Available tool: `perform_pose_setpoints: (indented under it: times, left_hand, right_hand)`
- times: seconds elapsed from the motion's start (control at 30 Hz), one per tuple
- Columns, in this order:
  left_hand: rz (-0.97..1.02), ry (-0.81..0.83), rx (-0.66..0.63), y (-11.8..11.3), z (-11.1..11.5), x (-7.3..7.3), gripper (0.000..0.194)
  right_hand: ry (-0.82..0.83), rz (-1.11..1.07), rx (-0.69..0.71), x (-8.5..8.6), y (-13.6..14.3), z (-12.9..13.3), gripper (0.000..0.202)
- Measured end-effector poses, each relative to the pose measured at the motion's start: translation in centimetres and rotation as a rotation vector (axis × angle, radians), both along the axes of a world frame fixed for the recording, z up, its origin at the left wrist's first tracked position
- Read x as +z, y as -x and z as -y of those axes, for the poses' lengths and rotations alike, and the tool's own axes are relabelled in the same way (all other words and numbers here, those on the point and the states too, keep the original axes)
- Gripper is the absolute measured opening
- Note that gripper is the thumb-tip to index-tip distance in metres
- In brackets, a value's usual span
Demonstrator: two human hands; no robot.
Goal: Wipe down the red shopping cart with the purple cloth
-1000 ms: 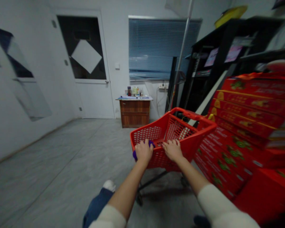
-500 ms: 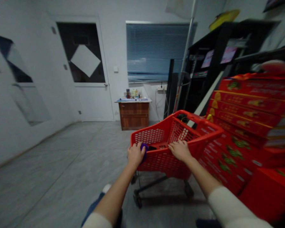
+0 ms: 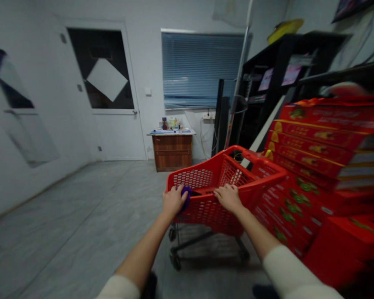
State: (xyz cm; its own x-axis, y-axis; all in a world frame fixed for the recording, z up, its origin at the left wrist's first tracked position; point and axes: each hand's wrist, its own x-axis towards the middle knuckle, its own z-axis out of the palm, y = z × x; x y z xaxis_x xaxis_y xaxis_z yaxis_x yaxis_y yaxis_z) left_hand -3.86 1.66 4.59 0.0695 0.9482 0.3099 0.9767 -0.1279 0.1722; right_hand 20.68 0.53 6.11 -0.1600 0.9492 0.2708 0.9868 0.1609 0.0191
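Observation:
A red plastic shopping cart (image 3: 212, 214) stands in front of me, side-on, on dark wheels. My left hand (image 3: 173, 200) is closed over the near rim at its left end, with a purple thing (image 3: 185, 198) of unclear kind, perhaps cloth, under the fingers. Further right along the same rim, my right hand (image 3: 228, 197) is wrapped over the edge with its fingers inside the basket. Something dark lies in the basket between the two hands; its kind cannot be made out.
Stacked red cartons (image 3: 318, 166) rise close on the cart's right. A small wooden cabinet (image 3: 173, 151) holding bottles stands by the back wall. Black shelving (image 3: 280, 66) and a metal pole (image 3: 238, 83) are behind the cart. A white door (image 3: 118, 137) is at left; grey floor (image 3: 81, 220) lies before it.
The view has shifted slightly, so the cart, cartons and room sit a little further left. Both hands keep their hold on the cart's rim.

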Motion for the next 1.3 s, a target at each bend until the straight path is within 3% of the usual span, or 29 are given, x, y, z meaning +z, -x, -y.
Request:
perform_pose_setpoints:
  times: [0.07,0.13,0.3,0.37,0.43,0.53,0.63,0.77,0.9,1.03,1.17,1.23,1.3]
  left_hand:
    - [0.025,-0.001,0.052,0.2,-0.1,-0.1,0.045]
    - [0.038,-0.023,0.083,-1.0,-0.1,0.1,0.045]
    - [0.02,-0.071,-0.005,-4.9,0.1,0.7,0.044]
    - [0.007,-0.081,-0.047,-4.6,-0.1,0.7,0.044]
    - [-0.009,-0.075,-0.064,-3.3,-0.5,0.6,0.044]
    - [-0.009,-0.065,-0.011,-1.2,-1.2,0.4,0.046]
    - [0.013,-0.066,0.069,-1.0,-1.7,0.5,0.045]
    - [0.036,-0.048,0.045,-4.5,-1.5,0.9,0.043]
    - [0.073,-0.079,-0.136,-7.3,-1.0,1.2,0.048]
    - [0.074,-0.069,-0.273,-4.6,-1.4,1.1,0.05]
    - [0.104,-0.044,-0.172,-1.0,-2.0,0.8,0.047]
    - [0.138,-0.036,-0.116,-1.2,-2.1,0.8,0.046]
    - [0.164,-0.028,-0.096,-2.9,-1.9,0.9,0.046]
  right_hand:
    - [-0.022,-0.008,-0.01,-0.1,0.8,0.0,0.037]
    - [-0.043,-0.014,-0.019,-0.3,1.7,0.0,0.036]
    - [-0.024,0.008,0.045,0.0,2.2,0.1,0.038]
    - [-0.013,0.045,0.112,0.6,1.1,0.2,0.04]
    - [-0.057,0.082,0.094,1.4,-0.4,0.4,0.043]
    - [-0.116,0.127,-0.022,2.2,-2.4,0.5,0.04]
    - [-0.101,0.132,-0.018,2.3,-2.7,0.4,0.038]
    - [-0.108,0.083,-0.045,1.8,-1.6,0.1,0.036]
    - [-0.126,0.069,-0.052,1.7,-1.5,0.0,0.035]
    - [-0.124,0.063,-0.013,1.8,-2.3,0.0,0.034]
    - [-0.125,0.059,-0.015,1.9,-2.2,0.0,0.034]
    - [-0.119,0.058,-0.029,1.8,-1.7,-0.1,0.034]
    - [-0.111,0.067,-0.042,1.8,-1.2,-0.1,0.035]
